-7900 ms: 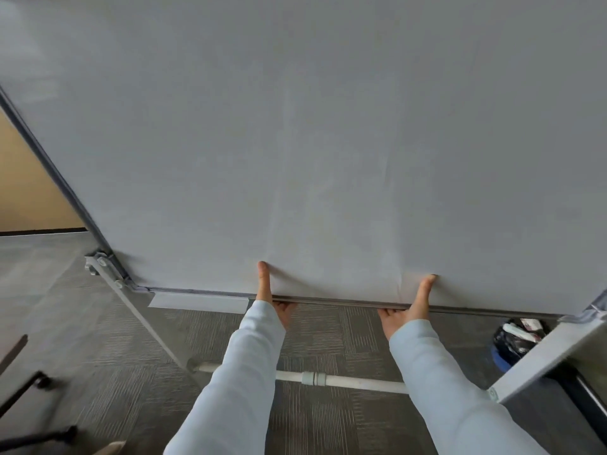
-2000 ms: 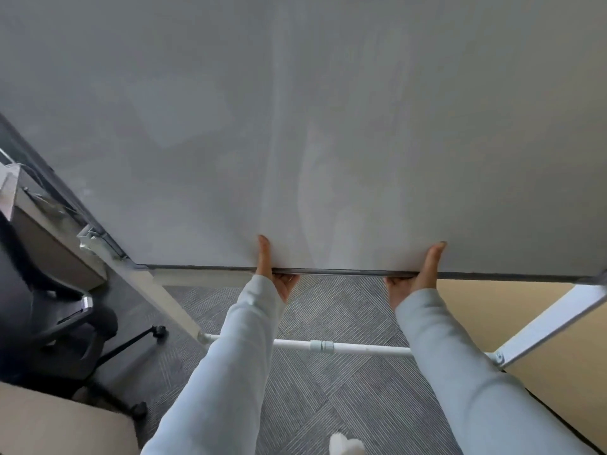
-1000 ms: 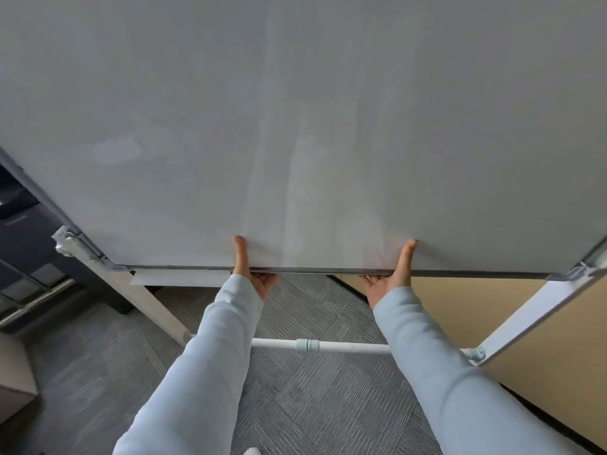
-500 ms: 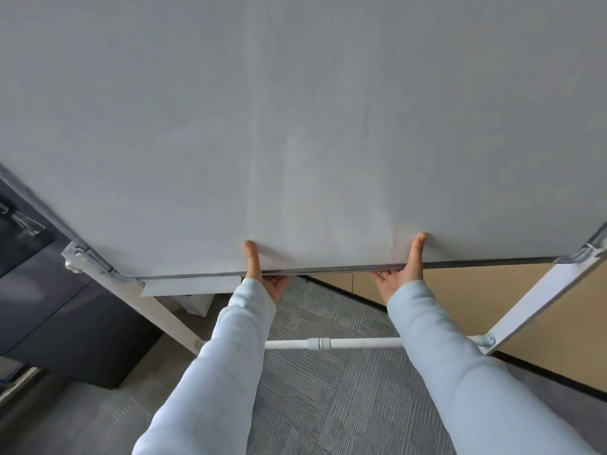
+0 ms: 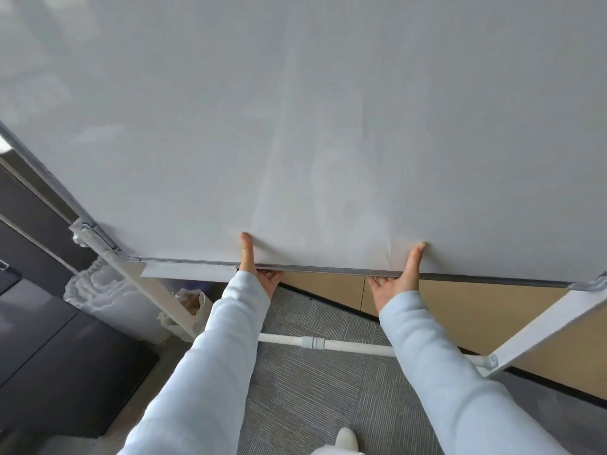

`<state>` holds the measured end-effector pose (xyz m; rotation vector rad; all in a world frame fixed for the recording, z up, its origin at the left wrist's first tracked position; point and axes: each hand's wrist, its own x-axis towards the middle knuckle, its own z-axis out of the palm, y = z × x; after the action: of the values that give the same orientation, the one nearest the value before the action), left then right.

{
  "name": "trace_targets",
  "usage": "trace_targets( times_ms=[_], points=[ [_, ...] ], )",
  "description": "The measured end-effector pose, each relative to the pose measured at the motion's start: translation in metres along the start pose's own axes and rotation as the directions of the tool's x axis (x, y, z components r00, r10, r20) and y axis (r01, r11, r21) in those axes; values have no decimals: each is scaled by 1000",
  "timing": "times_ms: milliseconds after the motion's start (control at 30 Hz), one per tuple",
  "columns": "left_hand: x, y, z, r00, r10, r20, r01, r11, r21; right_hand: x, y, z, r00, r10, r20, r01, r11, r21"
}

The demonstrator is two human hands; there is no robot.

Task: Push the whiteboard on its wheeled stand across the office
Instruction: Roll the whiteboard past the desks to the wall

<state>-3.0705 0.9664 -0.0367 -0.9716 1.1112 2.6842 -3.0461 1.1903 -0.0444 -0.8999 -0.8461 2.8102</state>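
Note:
The big whiteboard (image 5: 312, 126) fills most of the head view, tilted over me. Its white stand shows as a left leg (image 5: 154, 297), a right leg (image 5: 538, 330) and a low crossbar (image 5: 328, 343). My left hand (image 5: 254, 272) grips the board's bottom edge, thumb flat on the front face, fingers curled underneath. My right hand (image 5: 399, 280) grips the same edge further right in the same way. Both arms wear pale blue sleeves. The stand's wheels are hidden.
A tan wall panel (image 5: 476, 313) with a dark baseboard runs close behind the board on the right. A dark cabinet (image 5: 49, 339) stands at left. Beside the left leg sit a white bag (image 5: 95, 290) and a small bin (image 5: 190, 300). Grey carpet (image 5: 312, 389) lies underfoot.
The board has rolled on and swung toward the tan wall. The office chair and desk at left gave way to the dark cabinet, bag and bin. Both hands kept their grip.

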Motion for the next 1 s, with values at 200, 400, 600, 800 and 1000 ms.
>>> trace_targets(
  times_ms=[200,400,600,800,1000],
  points=[
    [36,32,12,1000,23,-12,-23,1000,-1,19,18,31,1000,-20,-2,20,999,35],
    [62,53,19,1000,1,-21,0,999,48,31,33,49,999,-34,-13,35,998,56],
    [96,73,27,999,-30,14,29,998,58,45,44,72,996,-88,-34,90,993,72],
    [130,96,38,996,-65,67,57,993,107,60,54,96,988,-121,-94,129,988,90],
    [153,115,44,984,-134,114,114,980,162,72,64,116,978,-148,-143,164,981,103]
  ],
)
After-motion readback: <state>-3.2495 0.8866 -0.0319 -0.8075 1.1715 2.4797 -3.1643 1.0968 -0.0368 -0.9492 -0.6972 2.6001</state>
